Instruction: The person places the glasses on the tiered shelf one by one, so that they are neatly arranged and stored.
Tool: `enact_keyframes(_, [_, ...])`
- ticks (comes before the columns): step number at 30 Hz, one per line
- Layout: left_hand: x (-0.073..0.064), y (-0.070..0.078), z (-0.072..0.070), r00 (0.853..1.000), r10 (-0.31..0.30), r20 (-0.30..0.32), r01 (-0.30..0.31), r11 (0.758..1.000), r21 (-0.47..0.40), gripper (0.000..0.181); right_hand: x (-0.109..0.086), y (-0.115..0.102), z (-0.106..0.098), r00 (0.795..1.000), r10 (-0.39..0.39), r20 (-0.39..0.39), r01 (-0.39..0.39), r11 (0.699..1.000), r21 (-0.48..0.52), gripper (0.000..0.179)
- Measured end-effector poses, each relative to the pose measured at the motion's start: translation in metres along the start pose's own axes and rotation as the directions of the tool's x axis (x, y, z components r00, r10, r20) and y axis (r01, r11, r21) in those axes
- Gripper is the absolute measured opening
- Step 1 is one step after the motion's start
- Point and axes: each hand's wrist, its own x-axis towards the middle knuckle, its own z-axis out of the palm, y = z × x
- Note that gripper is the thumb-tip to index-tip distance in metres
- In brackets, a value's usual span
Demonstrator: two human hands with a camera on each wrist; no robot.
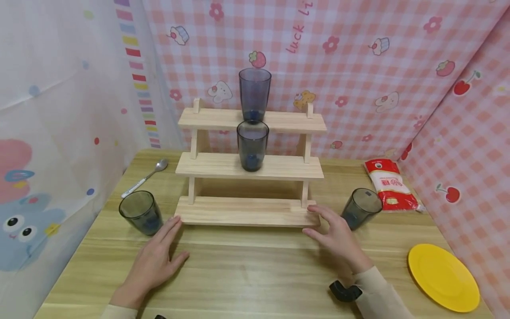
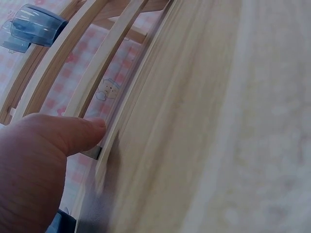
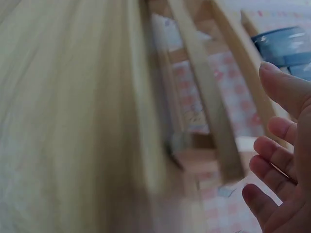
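Note:
A three-tier wooden shelf (image 1: 247, 212) stands at the middle of the table. My left hand (image 1: 155, 259) has its fingers extended, fingertips right at the left end of the lowest board. At the right end of that board, my right hand (image 1: 336, 237) is spread with thumb and fingers apart, holding nothing. One dark glass (image 1: 255, 91) stands on the top board and another glass (image 1: 253, 146) on the middle board. Beside my left hand is a third glass (image 1: 139, 210). A further glass (image 1: 361, 207) stands just behind my right hand.
A spoon (image 1: 145, 178) lies at the back left of the table. At the back right lies a red and white packet (image 1: 390, 184). A yellow plate (image 1: 443, 277) rests near the right edge. Patterned cloth (image 1: 350, 66) hangs close behind the shelf.

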Motion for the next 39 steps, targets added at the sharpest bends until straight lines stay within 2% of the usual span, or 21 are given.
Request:
enact_keyframes(7, [0.002, 0.002, 0.001, 1.000, 0.007, -0.005, -0.007, 1.000, 0.000, 0.088, -0.002, 0.014, 0.007, 0.996, 0.072, 0.054, -0.069, 0.996, -0.053, 0.059])
enact_keyframes(18, [0.002, 0.003, 0.001, 1.000, -0.011, 0.024, 0.011, 1.000, 0.018, 0.089, -0.001, 0.024, 0.012, 0.995, 0.081, 0.054, -0.076, 0.994, -0.079, 0.061])
enact_keyframes(24, [0.004, 0.006, -0.006, 0.998, -0.028, 0.048, 0.028, 1.000, 0.005, 0.087, -0.003, 0.024, 0.014, 0.995, 0.087, 0.047, -0.084, 0.994, -0.063, 0.058])
enact_keyframes(27, [0.009, 0.009, -0.016, 1.000, -0.011, -0.012, 0.011, 1.000, -0.029, 0.079, -0.003, 0.025, 0.016, 0.995, 0.088, 0.046, -0.085, 0.995, -0.057, 0.057])
enact_keyframes(30, [0.016, 0.011, -0.030, 0.990, 0.042, -0.137, -0.051, 0.997, -0.063, 0.066, -0.004, 0.027, 0.017, 0.994, 0.098, 0.049, -0.095, 0.994, -0.058, 0.058])
enact_keyframes(32, [0.022, 0.012, -0.040, 0.962, 0.078, -0.263, -0.101, 0.992, -0.074, 0.061, -0.004, 0.027, 0.017, 0.993, 0.103, 0.049, -0.100, 0.993, -0.059, 0.058])
enact_keyframes(34, [0.027, 0.012, -0.050, 0.911, 0.098, -0.400, -0.133, 0.989, -0.061, 0.059, -0.005, 0.027, 0.016, 0.993, 0.105, 0.048, -0.102, 0.993, -0.059, 0.058])
enact_keyframes(35, [0.031, 0.012, -0.055, 0.877, 0.101, -0.470, -0.139, 0.989, -0.047, 0.057, -0.005, 0.027, 0.016, 0.993, 0.106, 0.048, -0.104, 0.993, -0.056, 0.058])
enact_keyframes(36, [0.033, 0.014, -0.060, 0.834, 0.097, -0.543, -0.136, 0.990, -0.031, 0.055, -0.004, 0.026, 0.016, 0.993, 0.107, 0.048, -0.104, 0.993, -0.053, 0.058])
enact_keyframes(37, [0.036, 0.015, -0.065, 0.783, 0.095, -0.615, -0.136, 0.991, -0.020, 0.053, -0.004, 0.026, 0.016, 0.993, 0.108, 0.049, -0.105, 0.993, -0.052, 0.059])
enact_keyframes(39, [0.040, 0.017, -0.074, 0.697, 0.072, -0.714, -0.097, 0.995, 0.005, 0.051, -0.004, 0.026, 0.016, 0.992, 0.111, 0.052, -0.108, 0.993, -0.048, 0.059])
